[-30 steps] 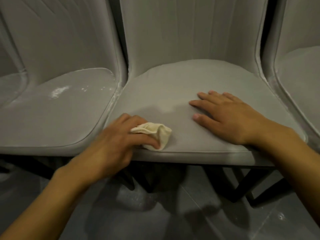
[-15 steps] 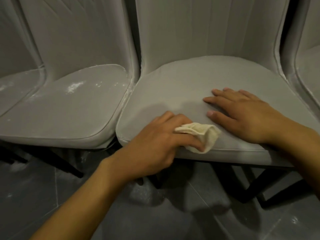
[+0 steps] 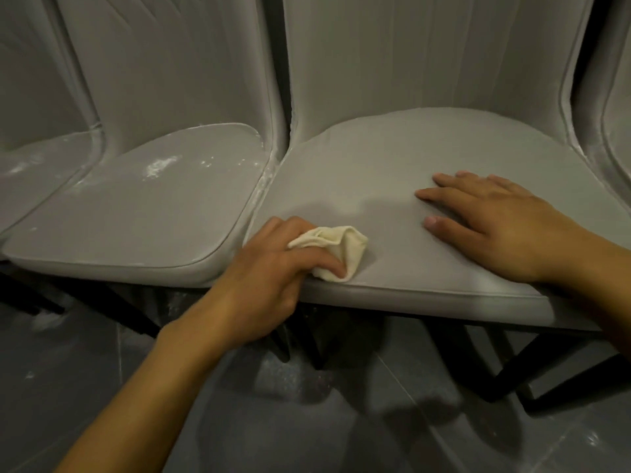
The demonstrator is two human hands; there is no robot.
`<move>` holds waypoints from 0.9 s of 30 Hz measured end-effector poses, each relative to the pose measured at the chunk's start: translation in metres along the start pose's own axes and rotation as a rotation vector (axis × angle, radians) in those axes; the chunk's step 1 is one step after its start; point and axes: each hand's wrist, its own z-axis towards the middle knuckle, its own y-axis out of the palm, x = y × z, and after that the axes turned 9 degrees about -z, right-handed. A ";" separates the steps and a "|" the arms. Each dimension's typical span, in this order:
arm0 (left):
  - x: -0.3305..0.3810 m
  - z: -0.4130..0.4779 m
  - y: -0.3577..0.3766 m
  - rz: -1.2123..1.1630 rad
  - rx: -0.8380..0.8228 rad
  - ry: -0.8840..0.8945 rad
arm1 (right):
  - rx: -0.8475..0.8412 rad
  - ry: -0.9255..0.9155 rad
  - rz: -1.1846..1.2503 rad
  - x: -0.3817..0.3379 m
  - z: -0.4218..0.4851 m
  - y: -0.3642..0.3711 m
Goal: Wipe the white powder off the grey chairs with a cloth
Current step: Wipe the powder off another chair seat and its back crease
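While the left hand [image 3: 269, 268] grips a small cream cloth [image 3: 336, 249], the right hand [image 3: 495, 220] lies flat on the same seat. This seat belongs to the middle chair [image 3: 375, 165], a grey one with a tall padded back. The cloth is crumpled into a bundle and touches the seat close to the front edge, toward its left corner. The fingers [image 3: 294, 227] of the left hand are curled over the bundle and the thumb presses it from the near side, so they are clamped on the cloth. The right hand has its fingers [image 3: 444, 196] straight and a little apart, palm down, holding nothing. It rests further right, well apart from the cloth. Between the two hands the seat looks mostly clean; only some white dust lines the seam at its left side. Just beside it on the left stands the neighbouring chair [image 3: 136, 216], where the white powder [image 3: 158, 167] shows clearly as one patch and several small specks on the rear half of the seat. The far-left seat [image 3: 34, 165] carries pale smears too. At the right border I see the edge of another chair [image 3: 614, 141]. Under the seats are black legs [image 3: 539, 360], standing on a dark grey tiled floor [image 3: 307, 438] with a little white dust on it.
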 end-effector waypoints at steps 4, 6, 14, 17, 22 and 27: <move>-0.026 -0.021 -0.021 0.046 0.027 -0.078 | 0.006 0.006 -0.005 0.000 0.000 0.001; -0.037 -0.030 -0.031 0.059 0.052 -0.155 | 0.004 0.005 -0.007 0.001 0.000 0.001; -0.005 -0.006 0.001 -0.021 0.080 -0.024 | 0.004 -0.003 -0.021 0.002 0.001 0.002; 0.030 0.021 0.024 -0.047 0.022 0.056 | -0.001 0.002 -0.026 0.002 0.002 0.001; 0.033 0.026 0.021 0.011 -0.062 0.061 | -0.003 0.003 -0.024 0.002 0.000 0.001; -0.032 -0.022 -0.025 0.138 0.092 -0.173 | 0.005 0.001 -0.012 0.003 -0.001 0.002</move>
